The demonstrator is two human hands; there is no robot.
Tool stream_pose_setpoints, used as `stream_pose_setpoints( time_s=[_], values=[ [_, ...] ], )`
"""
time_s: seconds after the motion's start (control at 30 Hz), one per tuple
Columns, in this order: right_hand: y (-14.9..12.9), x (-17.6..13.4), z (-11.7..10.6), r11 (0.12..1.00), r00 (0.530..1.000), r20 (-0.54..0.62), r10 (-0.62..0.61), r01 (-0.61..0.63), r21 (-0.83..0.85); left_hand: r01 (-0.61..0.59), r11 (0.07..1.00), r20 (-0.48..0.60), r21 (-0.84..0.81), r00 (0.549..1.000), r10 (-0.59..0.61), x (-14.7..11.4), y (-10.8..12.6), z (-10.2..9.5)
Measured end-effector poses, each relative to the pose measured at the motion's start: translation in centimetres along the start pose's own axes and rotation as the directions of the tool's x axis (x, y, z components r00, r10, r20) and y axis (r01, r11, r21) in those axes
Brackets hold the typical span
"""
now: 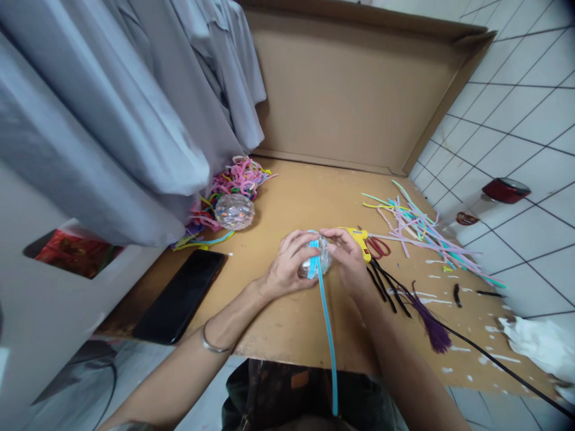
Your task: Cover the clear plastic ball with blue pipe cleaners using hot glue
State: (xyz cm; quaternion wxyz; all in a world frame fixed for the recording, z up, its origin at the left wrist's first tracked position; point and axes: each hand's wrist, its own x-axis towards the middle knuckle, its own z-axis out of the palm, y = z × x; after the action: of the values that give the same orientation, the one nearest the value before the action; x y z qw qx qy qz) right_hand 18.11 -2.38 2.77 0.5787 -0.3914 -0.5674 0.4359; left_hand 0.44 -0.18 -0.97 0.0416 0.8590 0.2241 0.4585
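My left hand [291, 262] is wrapped around a small clear faceted ball [327, 258] from the left side. Turquoise pipe cleaner [327, 326] lies in parallel lengths over the ball's front, and its long loose end hangs down past the table edge. At the ball's right side, the fingers of my right hand [345, 254] are bent and closed against it near the top; what the fingertips pinch is partly hidden. Just beyond my right hand lies a yellow glue gun [360, 242], with red-handled scissors [378, 247] beside it.
A second clear ball [234, 211] stands by a heap of mixed pipe cleaners [245, 176]. At the left lies a black phone [180, 297]. On the right are loose pastel pipe cleaners [415, 227], a purple tassel [433, 329], a black cord [487, 356] and a red-lidded jar [505, 190].
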Motion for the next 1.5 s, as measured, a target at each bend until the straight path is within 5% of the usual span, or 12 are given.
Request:
stream_pose_setpoints(
  time_s=[0.17, 0.37, 0.8, 0.97, 1.1, 1.33, 1.5],
  values=[
    [0.6, 0.5, -0.2, 0.989, 0.987, -0.129, 0.094, -0.077, 0.128, -0.255, 0.959, -0.013, 0.121, 0.966, 0.259, -0.3, 0.8, -0.4],
    [0.0, 0.3, 0.1, 0.99, 0.991, 0.009, 0.135, -0.135, 0.043, -0.326, 0.926, -0.059, 0.192, 0.938, 0.342, -0.3, 1.6, -0.3],
    [0.2, 0.2, 0.6, 0.992, 0.994, 0.033, 0.102, -0.099, -0.078, 0.079, 0.974, -0.063, -0.213, 0.994, -0.094, 0.6, 1.5, 0.3],
    [1.2, 0.2, 0.3, 0.981, 0.996, -0.036, 0.076, -0.081, -0.176, 0.336, 0.871, 0.009, -0.358, 0.934, -0.356, 0.7, 1.4, 0.0],
    [0.6, -0.1, -0.2, 0.926, 0.99, -0.081, -0.118, 0.081, -0.369, 0.476, 0.818, 0.051, -0.324, 0.872, -0.487, 1.1, 1.8, -0.3],
    [-1.0, -0.6, 0.0, 0.692, 0.906, 0.212, -0.367, 0.418, -0.589, 0.559, 0.782, 0.068, -0.274, 0.823, -0.564, 1.5, 2.0, -0.6],
    [-0.4, -0.6, -0.1, 0.675, 0.873, 0.172, -0.457, 0.467, -0.571, 0.526, 0.815, 0.069, -0.244, 0.848, -0.526, 1.5, 2.0, -0.6]
  ],
)
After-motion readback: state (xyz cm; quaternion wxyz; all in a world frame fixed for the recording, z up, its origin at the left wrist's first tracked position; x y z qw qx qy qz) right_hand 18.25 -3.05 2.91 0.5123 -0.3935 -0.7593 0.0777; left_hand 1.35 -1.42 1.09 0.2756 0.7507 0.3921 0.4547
